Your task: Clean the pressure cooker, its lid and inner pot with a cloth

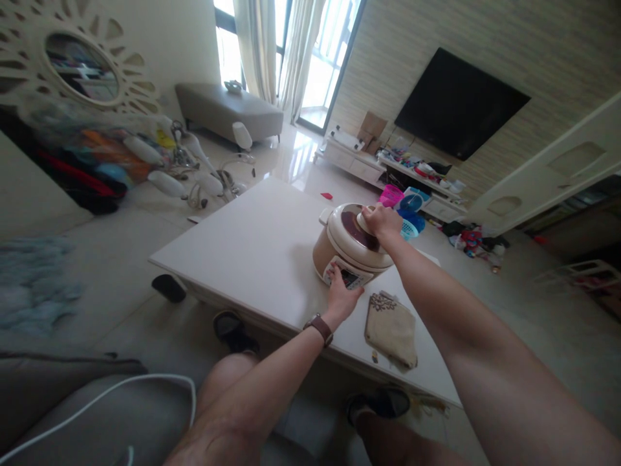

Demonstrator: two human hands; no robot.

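A cream rice cooker (339,249) with a dark brown lid top stands on the white low table (252,252). My right hand (381,221) is closed over the knob on the cooker's lid. My left hand (341,294) rests against the cooker's front, fingers on its control panel; a brown watch is on that wrist. A beige embroidered pouch (392,329) lies flat on the table just right of my left hand.
My knees and dark slippers (233,330) show under the table's near edge. A white cable (107,395) crosses the grey sofa at bottom left. Beyond the table are pink and blue baskets (405,207), a TV (456,103), a grey bench (228,110) and toys on the floor.
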